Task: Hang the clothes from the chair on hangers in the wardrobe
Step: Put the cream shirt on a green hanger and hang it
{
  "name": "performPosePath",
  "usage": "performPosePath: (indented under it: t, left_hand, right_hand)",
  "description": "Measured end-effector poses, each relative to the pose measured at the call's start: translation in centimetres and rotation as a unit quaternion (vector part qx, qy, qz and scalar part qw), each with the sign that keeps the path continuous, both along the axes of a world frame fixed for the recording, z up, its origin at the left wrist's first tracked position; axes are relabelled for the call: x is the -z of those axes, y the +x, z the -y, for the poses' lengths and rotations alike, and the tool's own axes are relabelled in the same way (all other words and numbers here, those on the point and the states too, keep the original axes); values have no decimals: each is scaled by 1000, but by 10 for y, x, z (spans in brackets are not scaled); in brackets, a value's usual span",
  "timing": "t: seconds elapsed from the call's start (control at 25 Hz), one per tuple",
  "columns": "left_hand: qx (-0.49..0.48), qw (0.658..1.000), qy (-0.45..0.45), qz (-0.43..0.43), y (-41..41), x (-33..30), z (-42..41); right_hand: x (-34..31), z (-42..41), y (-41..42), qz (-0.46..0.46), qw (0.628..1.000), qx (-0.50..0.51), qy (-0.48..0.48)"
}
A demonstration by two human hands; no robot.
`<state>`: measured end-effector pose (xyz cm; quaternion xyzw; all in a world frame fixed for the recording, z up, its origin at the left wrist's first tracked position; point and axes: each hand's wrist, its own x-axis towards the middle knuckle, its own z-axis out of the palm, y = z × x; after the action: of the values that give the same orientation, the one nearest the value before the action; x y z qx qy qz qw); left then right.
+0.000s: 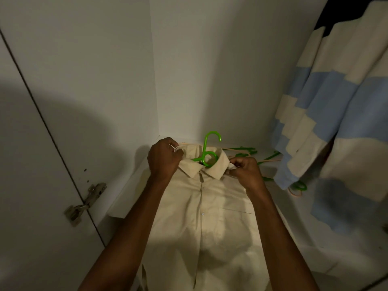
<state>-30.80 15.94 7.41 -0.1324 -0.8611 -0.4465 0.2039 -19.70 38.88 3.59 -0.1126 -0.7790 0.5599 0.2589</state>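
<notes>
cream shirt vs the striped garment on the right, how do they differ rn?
The cream shirt is plain; the striped garment has blue and cream bands. The cream shirt lies flat on the wardrobe floor, while the striped garment hangs at the right. The left hand and right hand grip the cream shirt at its collar; nothing touches the striped garment. Only the cream shirt shows a green hanger.

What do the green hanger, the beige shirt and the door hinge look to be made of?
Green hanger: likely plastic, from its bright uniform colour and smooth glossy moulded hook. Beige shirt: woven cloth, perhaps cotton; matte, creased, with stitched seams and small buttons. Door hinge: metal, dull silver-grey with scuffed, worn faces.
</notes>
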Motion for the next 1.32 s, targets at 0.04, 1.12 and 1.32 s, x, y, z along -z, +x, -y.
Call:
performPosePath:
  t: [0.04,1.12,1.32]
  left_hand:
    - [-20,999,-14,-28,10,-6,3]
    - [358,929,-80,-45,71,-134,45]
    - [364,929,-56,-41,63,-139,61]
  right_hand:
    - [-6,2,6,-13,1000,-1,-5]
    - [-48,-12,161,-26,997,-52,-45]
    - [-51,-47,183,-106,991,-59,-49]
